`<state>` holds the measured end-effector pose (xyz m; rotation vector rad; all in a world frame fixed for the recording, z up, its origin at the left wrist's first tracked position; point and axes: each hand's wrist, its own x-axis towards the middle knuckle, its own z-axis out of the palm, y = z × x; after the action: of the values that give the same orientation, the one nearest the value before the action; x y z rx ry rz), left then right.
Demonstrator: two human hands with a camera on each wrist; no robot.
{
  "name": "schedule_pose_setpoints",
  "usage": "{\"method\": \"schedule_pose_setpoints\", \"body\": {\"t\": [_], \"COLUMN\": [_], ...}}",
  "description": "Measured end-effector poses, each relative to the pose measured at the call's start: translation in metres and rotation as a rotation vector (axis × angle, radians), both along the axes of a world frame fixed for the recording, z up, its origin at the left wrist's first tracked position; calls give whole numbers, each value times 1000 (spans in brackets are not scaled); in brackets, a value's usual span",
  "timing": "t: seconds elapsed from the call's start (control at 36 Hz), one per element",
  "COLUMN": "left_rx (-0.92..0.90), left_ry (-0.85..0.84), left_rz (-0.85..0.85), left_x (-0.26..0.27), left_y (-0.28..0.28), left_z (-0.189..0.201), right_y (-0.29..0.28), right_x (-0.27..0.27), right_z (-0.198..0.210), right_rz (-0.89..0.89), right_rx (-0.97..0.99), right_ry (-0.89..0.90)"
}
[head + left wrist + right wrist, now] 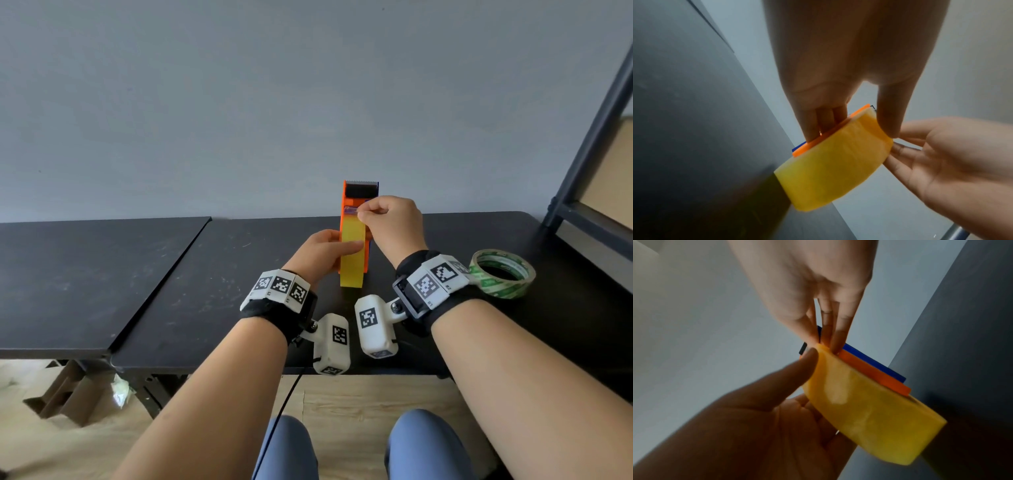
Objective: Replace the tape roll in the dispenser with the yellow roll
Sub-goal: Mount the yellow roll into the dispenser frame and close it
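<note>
An orange tape dispenser [352,205] with a blue side stands upright on the black table [239,267], its black toothed cutter on top. The yellow roll [352,263] sits in it. My left hand [337,241] grips the dispenser from the left, thumb [888,116] across the yellow roll [830,170] and fingers [824,123] behind the orange side plate [818,142]. My right hand [363,214] pinches the clear free end of tape [351,209] just below the cutter. In the right wrist view its fingers [830,331] reach down beside the yellow roll [869,410].
A used roll with green print [501,274] lies flat on the table to the right of my right wrist. A dark metal shelf frame [589,154] rises at the far right. A second black tabletop [85,274] adjoins on the left. The grey wall stands close behind.
</note>
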<state>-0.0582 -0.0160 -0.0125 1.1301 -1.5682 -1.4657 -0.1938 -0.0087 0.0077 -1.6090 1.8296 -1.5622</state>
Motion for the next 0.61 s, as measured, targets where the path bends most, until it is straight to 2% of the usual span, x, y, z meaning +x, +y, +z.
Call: {"method": "schedule_pose_setpoints", "body": {"t": [0.14, 0.28, 0.44, 0.61], "left_rx": [-59, -72, -125, -183], "left_ry": [-35, -42, -150, -272], "left_rz": [-4, -3, 22, 17], "left_x": [-1, -1, 2, 2], "left_y": [2, 1, 1, 8], "left_z": [3, 4, 8, 13], "right_y": [2, 6, 7, 2], "right_x": [-2, -4, -3, -3], "right_z": [12, 24, 27, 24], "right_rz": [68, 124, 125, 24], "right_rx": [63, 97, 152, 95], "right_ry": [-95, 81, 244, 383]}}
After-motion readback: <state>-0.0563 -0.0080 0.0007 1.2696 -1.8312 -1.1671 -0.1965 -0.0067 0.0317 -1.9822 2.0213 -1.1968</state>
